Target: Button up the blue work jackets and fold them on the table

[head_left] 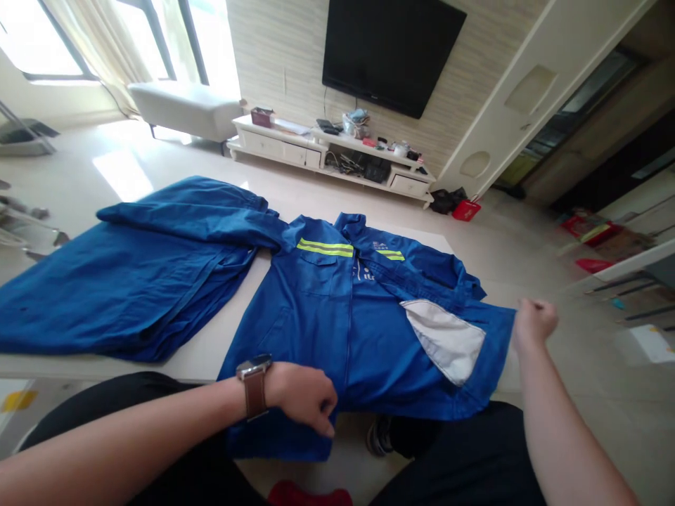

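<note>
Blue jacket lies spread on the pale tbl, creased woven cloth, hem over the near edge, shiny yellow-and-grey stripe across the chest. R hand has fingers bunched on the edge of the opened front, nr a floppy, roughly triangular white pocket lining. L hand, w/ brown-strapped watch, is over the lower front, fingers curled in; can't tell from here if cloth's pinched. Folded blue garment beside it, thick & wedge-shaped.
</note>
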Demonstrator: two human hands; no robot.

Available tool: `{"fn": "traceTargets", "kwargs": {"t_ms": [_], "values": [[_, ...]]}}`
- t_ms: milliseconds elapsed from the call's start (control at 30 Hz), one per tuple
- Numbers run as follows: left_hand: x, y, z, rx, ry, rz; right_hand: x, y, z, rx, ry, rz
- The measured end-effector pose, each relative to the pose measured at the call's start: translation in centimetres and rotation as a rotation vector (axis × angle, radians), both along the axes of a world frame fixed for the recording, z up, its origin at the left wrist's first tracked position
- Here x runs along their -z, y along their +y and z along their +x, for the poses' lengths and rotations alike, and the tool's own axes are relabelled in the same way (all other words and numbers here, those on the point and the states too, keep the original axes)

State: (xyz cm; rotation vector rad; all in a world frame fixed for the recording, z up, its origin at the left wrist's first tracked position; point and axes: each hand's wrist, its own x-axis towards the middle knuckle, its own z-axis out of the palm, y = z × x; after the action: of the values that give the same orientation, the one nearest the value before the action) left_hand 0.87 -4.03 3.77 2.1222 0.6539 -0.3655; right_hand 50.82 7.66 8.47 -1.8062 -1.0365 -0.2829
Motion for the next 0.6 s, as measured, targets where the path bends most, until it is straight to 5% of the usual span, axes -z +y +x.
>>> {"fn": "traceTargets", "kwargs": {"t_ms": [67, 233, 367, 600], "values": [[-1.2, 3.9, -0.1, -0.114, -0.078, 0.198, 0.2, 1.8, -3.2, -0.041, -0.128, -0.094], [0.2, 16.5, 1.4, -0.424, -0.076, 0.634, 1.3, 10.1, -18.0, -0.686, -0.54, -0.593], [3.3, 24.3, 3.5, -0.55, -0.082, 0.79, 3.7, 17.0, -27.9, -0.698, -0.712, -0.809], [7.8, 29.6, 4.7, -0.62, -0.017, 0.831, 8.9, 23.1, -31.8, -0.758, -0.706, -0.934]]}}
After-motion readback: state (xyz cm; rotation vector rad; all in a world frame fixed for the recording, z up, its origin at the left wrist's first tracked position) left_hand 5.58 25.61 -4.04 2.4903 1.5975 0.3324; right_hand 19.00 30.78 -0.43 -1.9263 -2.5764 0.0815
